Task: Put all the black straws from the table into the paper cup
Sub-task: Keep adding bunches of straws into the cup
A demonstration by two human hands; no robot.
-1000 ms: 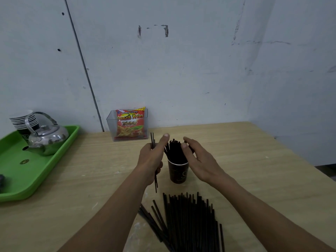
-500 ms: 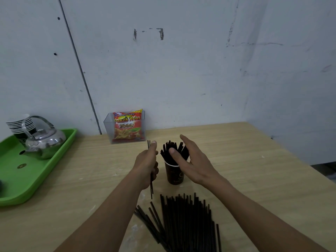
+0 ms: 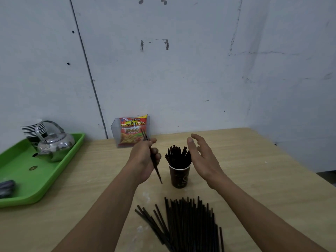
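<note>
- At the middle of the light wooden table [image 3: 254, 179], the dark brown paper cup [image 3: 179, 176] stands upright, bristling with a bunch of thin black straws [image 3: 177, 156] that fan out above its rim.
- Just left of the cup, the left hand [image 3: 143, 159] has its fingers curled round a couple of black straws [image 3: 156, 168], thumb on top. They tilt, upper ends poking out above the fist, lower ends pointing down toward the cup's base.
- Just right of the cup, the right hand [image 3: 203, 157] hovers with its palm facing the cup, fingers straight and loosely spread, holding nothing. Whether it touches the straws in the cup, I cannot tell.
- In front of the cup, nearer the person, a big loose pile of black straws [image 3: 183, 224] lies flat on the table, splaying out on its left side.
- Behind the cup and a little left, a clear plastic box [image 3: 116, 135] holds a red and yellow snack packet [image 3: 133, 131].
- Well left of the cup, a green plastic tray [image 3: 54, 171] carries a shiny metal kettle [image 3: 56, 146] and a stack of paper cups [image 3: 32, 128].
</note>
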